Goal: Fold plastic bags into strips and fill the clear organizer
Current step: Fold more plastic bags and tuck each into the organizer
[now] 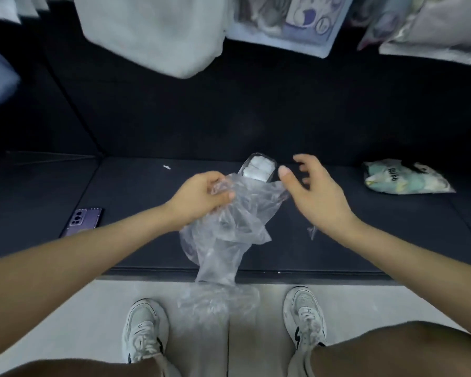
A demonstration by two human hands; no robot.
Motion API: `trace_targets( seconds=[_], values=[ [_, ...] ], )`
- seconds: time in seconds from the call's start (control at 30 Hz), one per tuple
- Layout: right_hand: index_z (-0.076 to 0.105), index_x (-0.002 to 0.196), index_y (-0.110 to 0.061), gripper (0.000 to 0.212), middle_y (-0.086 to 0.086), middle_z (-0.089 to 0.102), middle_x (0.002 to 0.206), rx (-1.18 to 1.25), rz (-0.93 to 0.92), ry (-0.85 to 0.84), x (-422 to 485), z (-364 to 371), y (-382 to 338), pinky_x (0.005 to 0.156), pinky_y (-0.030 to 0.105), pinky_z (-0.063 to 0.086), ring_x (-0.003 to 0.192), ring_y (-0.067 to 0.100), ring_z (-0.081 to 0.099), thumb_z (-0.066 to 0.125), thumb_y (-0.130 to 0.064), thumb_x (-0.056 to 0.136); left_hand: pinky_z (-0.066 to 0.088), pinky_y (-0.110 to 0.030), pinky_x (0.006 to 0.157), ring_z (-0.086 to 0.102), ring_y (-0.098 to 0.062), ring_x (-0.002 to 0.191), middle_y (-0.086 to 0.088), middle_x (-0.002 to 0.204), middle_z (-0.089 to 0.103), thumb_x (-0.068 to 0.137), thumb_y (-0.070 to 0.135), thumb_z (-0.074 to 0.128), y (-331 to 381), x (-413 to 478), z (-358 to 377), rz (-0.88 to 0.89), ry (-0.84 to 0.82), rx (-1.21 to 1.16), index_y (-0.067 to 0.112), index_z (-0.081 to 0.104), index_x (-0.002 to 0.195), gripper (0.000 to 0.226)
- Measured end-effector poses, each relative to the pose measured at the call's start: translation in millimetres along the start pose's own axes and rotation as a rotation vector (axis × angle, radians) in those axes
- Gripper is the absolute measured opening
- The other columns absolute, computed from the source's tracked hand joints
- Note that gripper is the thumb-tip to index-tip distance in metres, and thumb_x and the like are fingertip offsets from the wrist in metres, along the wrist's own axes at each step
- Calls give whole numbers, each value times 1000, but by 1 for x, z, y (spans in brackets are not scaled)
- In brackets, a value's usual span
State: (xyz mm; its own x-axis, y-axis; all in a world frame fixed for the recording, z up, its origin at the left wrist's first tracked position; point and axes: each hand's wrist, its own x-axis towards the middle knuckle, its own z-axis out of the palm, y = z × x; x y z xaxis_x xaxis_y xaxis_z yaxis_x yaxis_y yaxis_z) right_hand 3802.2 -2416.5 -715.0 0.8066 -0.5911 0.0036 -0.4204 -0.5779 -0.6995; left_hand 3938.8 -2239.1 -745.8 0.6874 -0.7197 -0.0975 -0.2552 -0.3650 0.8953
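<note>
L hand (201, 195) pinches the clear plastic bag (229, 227) at its bunched top. The rest hangs crumpled off the sofa seat (378, 248) twd the floor. R hand (318, 194) hovers spread-fingered at the bag's 2 o'clock corner, holding nothing. Clear organizer (259, 165) sits at 12, part-filled. Bag looks featherlight, limp, slippery; prob best pinched at both top corners & pulled taut.
</note>
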Motion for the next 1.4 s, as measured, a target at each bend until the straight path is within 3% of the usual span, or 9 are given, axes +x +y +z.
trace_targets(
  seconds=[0.17, 0.33, 0.43, 0.57, 0.67, 0.83, 1.03, 1.2, 1.4],
  values=[
    [38, 142, -34, 86, -13, 45, 141, -218, -261, -262, -44, -6, -25, 103, 30, 37, 127, 10, 42, 52, -77, 68, 53, -27, 69, 64, -10, 72, 2, 81, 68, 89, 20, 69, 18, -10, 13, 15, 81, -119, 16, 65, 88, 6],
    [73, 86, -20, 10, -10, 71, 82, -7, -173, -157, -50, 22, 3, 78, 29, 52, 78, 4, 63, 71, -30, 85, 50, -23, 67, 60, -8, 70, 3, 77, 65, 90, 29, 67, 10, -28, 15, -94, 138, -244, 11, 67, 93, 18],
    [72, 72, -18, 11, -9, 69, 68, 253, -55, -189, -54, 22, 14, 65, 14, 48, 63, -2, 60, 74, -19, 83, 52, -41, 89, 66, -20, 87, -4, 90, 70, 89, 36, 67, -6, -36, 6, -236, 134, -300, 8, 68, 91, 28],
    [70, 75, -12, 11, -2, 67, 65, 491, 76, -305, -56, 10, 20, 68, 17, 50, 64, 7, 60, 71, -16, 85, 45, -36, 99, 59, -18, 110, 2, 109, 64, 84, 61, 60, -24, -44, -3, -308, 254, -73, 20, 68, 100, 44],
    [71, 77, -9, 14, 0, 63, 64, 588, 138, -322, -55, 7, 21, 67, 20, 49, 64, 12, 55, 67, -18, 87, 42, -28, 97, 55, -9, 110, 9, 112, 59, 73, 73, 52, -16, -65, 8, -44, 424, 38, 33, 67, 100, 51],
    [73, 80, -8, 19, 12, 60, 73, 627, 166, -361, -54, 10, 20, 71, 32, 45, 70, 23, 52, 65, -23, 89, 29, -7, 97, 43, 4, 117, 24, 118, 51, 71, 68, 60, -6, -89, 60, 238, 291, 112, 51, 51, 112, 45],
    [65, 89, 9, 37, 19, 55, 79, 785, 213, -334, -56, 14, 24, 70, 37, 44, 73, 28, 48, 64, -28, 85, 29, -13, 94, 40, -4, 117, 15, 120, 44, 61, 69, 68, -13, -84, 75, 23, 404, 70, 21, 48, 131, 87],
    [67, 90, 2, 28, 11, 70, 81, 1054, 353, -290, -55, 12, 25, 63, 26, 58, 70, 18, 67, 60, -25, 87, 35, -4, 81, 47, 4, 109, 19, 117, 50, 69, 57, 67, -30, -104, 89, -214, 367, -122, 28, 49, 119, 61],
    [69, 87, -3, 23, 9, 70, 81, 972, 425, -166, -52, 22, 39, 68, 28, 57, 74, 19, 66, 60, -23, 93, 43, -6, 63, 59, 12, 71, 20, 73, 66, 84, 19, 74, -39, -100, 93, -134, 458, -163, 31, 62, 81, 17]
  ],
)
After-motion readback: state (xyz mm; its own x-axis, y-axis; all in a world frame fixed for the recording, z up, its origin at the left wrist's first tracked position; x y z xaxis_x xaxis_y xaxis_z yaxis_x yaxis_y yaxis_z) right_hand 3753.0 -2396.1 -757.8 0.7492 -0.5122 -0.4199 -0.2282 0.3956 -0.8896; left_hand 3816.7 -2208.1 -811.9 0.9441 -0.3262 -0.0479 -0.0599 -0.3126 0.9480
